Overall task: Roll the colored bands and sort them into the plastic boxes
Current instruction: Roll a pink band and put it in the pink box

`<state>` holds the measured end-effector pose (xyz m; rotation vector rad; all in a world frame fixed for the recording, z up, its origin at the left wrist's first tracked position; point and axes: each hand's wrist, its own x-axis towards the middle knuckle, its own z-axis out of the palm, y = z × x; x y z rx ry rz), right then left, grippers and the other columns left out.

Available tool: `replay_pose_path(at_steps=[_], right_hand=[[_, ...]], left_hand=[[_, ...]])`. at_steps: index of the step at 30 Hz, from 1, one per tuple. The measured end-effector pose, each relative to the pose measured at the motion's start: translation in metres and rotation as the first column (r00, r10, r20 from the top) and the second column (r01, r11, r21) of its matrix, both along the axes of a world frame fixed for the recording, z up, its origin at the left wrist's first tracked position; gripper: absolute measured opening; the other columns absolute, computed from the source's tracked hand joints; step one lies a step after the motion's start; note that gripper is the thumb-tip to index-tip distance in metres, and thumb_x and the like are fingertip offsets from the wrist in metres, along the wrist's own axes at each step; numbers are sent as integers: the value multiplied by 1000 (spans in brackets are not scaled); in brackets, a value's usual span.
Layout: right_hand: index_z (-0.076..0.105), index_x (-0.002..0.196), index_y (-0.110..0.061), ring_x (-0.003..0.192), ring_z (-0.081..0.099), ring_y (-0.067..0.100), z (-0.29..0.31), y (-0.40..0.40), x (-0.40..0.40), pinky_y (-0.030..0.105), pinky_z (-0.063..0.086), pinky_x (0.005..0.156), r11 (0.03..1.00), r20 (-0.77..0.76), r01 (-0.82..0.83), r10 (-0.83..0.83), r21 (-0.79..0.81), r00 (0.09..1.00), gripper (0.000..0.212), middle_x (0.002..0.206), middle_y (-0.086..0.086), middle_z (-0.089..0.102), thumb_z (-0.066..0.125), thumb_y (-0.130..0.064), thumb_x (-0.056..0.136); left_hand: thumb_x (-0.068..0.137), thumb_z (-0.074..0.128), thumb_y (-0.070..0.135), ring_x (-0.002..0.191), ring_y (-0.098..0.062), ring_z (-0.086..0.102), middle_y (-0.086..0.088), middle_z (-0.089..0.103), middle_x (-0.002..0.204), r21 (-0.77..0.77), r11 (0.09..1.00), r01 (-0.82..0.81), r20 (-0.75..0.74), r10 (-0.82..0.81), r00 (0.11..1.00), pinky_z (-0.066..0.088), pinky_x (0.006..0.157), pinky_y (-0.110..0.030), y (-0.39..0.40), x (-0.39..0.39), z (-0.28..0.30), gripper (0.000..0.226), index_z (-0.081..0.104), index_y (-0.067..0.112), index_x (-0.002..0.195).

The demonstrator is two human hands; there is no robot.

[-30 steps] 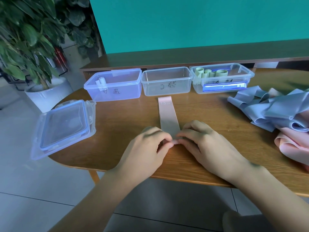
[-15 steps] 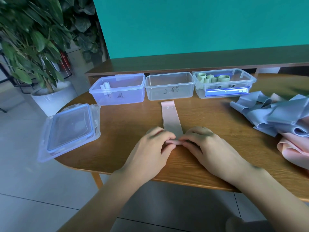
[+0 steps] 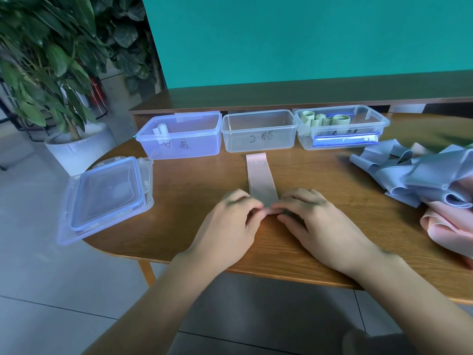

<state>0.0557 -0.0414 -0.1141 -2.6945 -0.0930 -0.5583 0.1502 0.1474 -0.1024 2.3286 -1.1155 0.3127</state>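
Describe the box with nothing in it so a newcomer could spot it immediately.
Three plastic boxes stand in a row at the far edge of the wooden table. The middle box sits directly beyond the flat pink band. Its neighbours hold rolls; it alone is bare inside.

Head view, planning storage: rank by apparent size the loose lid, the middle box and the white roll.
1. Loose lid, though it lies nearer the camera.
2. Middle box.
3. White roll.

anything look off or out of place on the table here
Mostly tidy. The stack of lids juts over the table's left edge, so it could tip. The unrolled bands lie in a tangled heap at the right. The middle box holds nothing.
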Motion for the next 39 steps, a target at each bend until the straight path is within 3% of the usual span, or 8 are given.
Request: replay_pose_path(at_steps=[7, 11, 17, 26, 39], right_hand=[[56, 132, -46, 109, 52, 17, -1, -1, 2, 42, 52, 91, 1000, -15, -8, 8, 9, 1000, 34, 125, -14, 56, 43, -39, 102], [60, 133, -42, 111, 50, 15, 0, 0, 2, 43, 52, 91, 1000, -22, 8, -7, 9, 1000, 37, 127, -16, 54, 39, -41, 101], [58, 133, -42, 107, 46, 15, -1, 1, 2, 40, 48, 97, 1000, -4, -6, 6, -28, 1000, 35, 129, -19, 53, 41, -43, 102], [46, 138, -51, 116, 47, 16, 2, -2, 8, 43, 42, 104, 1000, -111, -4, 4, -7, 994, 47, 138, -24, 48, 25, -63, 98], [47, 142, -45, 128, 38, 10, 10, -4, 15, 39, 37, 107, 998, -138, 5, -14, -70, 990, 50, 141, -24, 46, 32, -64, 98]], left_hand=[[100, 57, 32, 103, -5, 54, 13, 56, 116, 4, 1000, 14, 38, -14, 999, 49, 83, -20, 0, -1, 0, 25, 65, 26, 123], [100, 55, 32, 102, -5, 52, 15, 58, 108, -4, 1000, 21, 78, -20, 997, 51, 79, -23, 0, -1, 0, 17, 68, 30, 111], [102, 51, 30, 106, -8, 50, 13, 60, 107, -2, 1000, -7, 110, 7, 994, 54, 79, -31, -5, 2, -3, 19, 68, 26, 110], [101, 51, 22, 106, -13, 49, 9, 62, 109, -6, 1000, -19, 117, 20, 993, 53, 82, -31, -7, 5, -2, 20, 68, 22, 112], [104, 43, 21, 120, -19, 43, 5, 54, 134, 72, 996, -46, 87, 40, 995, 43, 104, -38, -8, 10, -4, 36, 56, 21, 138]])
